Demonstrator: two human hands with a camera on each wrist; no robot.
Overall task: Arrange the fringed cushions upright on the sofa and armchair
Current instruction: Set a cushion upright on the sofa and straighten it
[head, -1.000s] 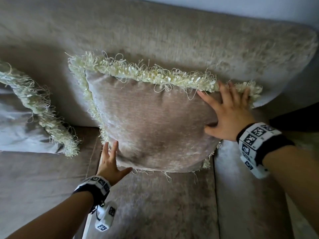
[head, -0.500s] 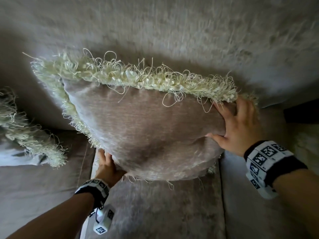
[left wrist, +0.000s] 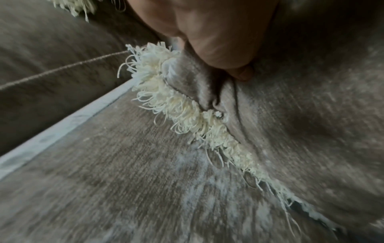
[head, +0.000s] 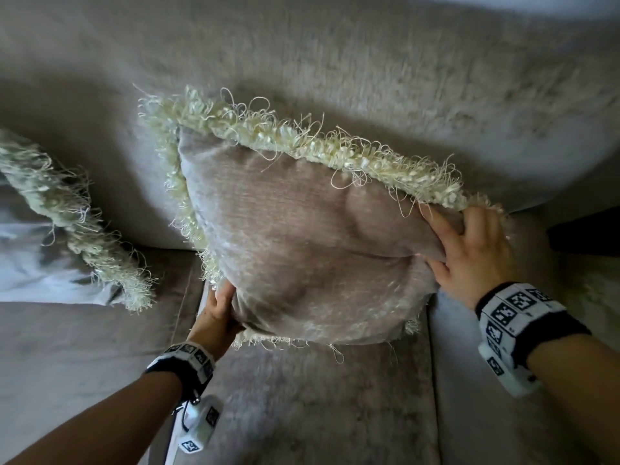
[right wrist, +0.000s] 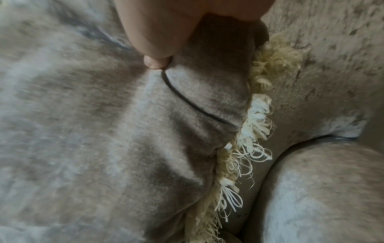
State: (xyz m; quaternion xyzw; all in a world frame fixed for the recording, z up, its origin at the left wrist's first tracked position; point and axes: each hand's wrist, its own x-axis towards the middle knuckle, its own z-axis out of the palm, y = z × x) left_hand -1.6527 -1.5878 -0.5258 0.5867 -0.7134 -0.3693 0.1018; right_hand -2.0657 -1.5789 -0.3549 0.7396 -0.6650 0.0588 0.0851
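Setting a cushion (head: 302, 243) upright against the sofa (head: 369, 78)
Left hand (head: 214, 317) grips its 7 o'clock corner; right hand (head: 469, 250) pinches 2 o'clock; next, seat it level.

From twelve o'clock the right hand (right wrist: 166, 28) reaches down, thumb pressed into the beige fringed cushion (right wrist: 93, 131) and pinching up a fold of its corner. The cream fringe (right wrist: 249, 139) runs from one o'clock down to six o'clock. The sofa (right wrist: 322, 197) fills the three-to-five o'clock side, its fabric touching the fringe.
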